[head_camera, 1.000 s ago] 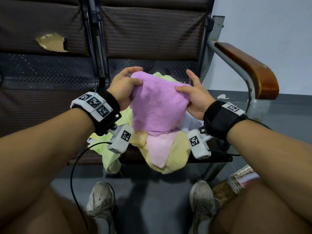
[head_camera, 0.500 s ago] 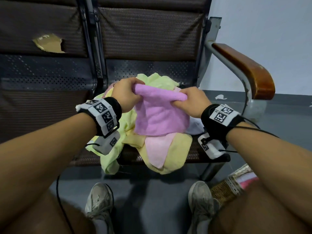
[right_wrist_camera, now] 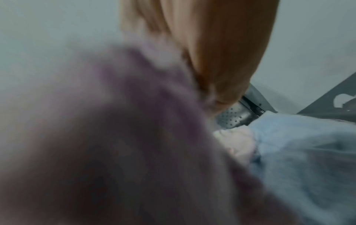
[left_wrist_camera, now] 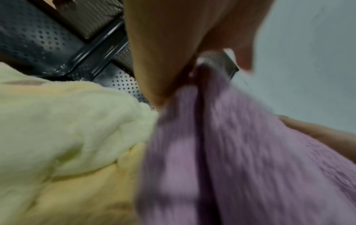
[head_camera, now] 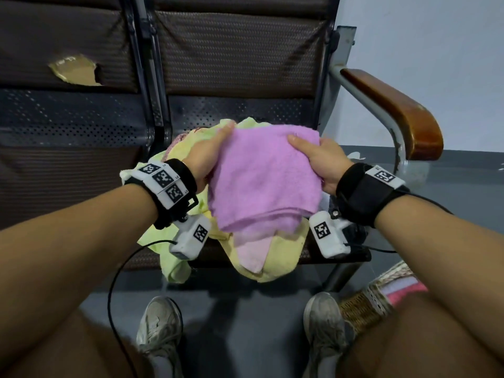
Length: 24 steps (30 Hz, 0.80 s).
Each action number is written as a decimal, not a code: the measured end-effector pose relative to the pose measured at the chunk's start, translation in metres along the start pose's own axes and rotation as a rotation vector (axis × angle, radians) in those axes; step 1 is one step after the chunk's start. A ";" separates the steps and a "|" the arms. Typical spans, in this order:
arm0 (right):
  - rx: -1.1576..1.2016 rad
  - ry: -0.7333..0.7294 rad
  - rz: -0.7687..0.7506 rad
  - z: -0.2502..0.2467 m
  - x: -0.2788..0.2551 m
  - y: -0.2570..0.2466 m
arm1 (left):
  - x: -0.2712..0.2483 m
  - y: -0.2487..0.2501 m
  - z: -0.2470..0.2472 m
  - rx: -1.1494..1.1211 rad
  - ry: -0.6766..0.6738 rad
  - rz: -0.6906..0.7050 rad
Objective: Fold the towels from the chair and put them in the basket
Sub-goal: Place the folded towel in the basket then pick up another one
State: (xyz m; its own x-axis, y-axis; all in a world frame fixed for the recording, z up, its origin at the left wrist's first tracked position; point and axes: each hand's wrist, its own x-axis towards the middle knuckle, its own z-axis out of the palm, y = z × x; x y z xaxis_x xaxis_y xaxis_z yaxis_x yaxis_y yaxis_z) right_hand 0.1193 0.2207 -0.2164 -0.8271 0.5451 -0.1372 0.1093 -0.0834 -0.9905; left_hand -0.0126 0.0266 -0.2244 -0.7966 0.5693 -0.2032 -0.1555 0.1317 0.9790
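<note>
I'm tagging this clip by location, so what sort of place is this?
Probably a waiting area or corridor: linked bench seating with perforated metal, a wooden armrest, a plain wall. A torn backrest suggests public use.

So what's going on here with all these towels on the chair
A person is folding a purple terry towel, gripping it with the left hand on one side and the right hand on the other. It is held above a heap of yellow, pale green and pink towels piled on the dark perforated metal chair seat. The woven wicker basket sits on the floor by the person's right foot, with something pink already in it. The purple towel has not gone in yet.
</note>
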 end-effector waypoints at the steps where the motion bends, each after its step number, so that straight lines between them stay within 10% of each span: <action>1: -0.021 0.018 0.042 0.001 0.001 0.006 | -0.004 -0.006 0.003 0.087 -0.114 -0.090; 4: -0.135 0.008 0.149 -0.003 0.005 0.021 | -0.010 -0.019 0.007 0.303 -0.269 -0.204; 10: -0.205 -0.337 0.323 -0.018 -0.002 0.033 | -0.004 -0.023 0.002 0.078 -0.132 -0.044; 20: -0.389 -0.227 0.104 -0.027 -0.010 0.015 | -0.013 -0.034 0.000 0.112 -0.369 -0.150; 24: -0.247 -0.378 0.053 -0.044 -0.021 0.007 | -0.012 -0.029 -0.002 0.005 -0.142 -0.011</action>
State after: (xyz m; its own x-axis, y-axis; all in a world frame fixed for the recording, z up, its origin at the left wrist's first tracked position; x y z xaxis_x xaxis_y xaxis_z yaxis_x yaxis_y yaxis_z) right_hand 0.1619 0.2448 -0.2208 -0.9549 0.1991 -0.2205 0.2477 0.1236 -0.9609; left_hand 0.0007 0.0142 -0.2502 -0.7039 0.6771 -0.2148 -0.1610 0.1424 0.9766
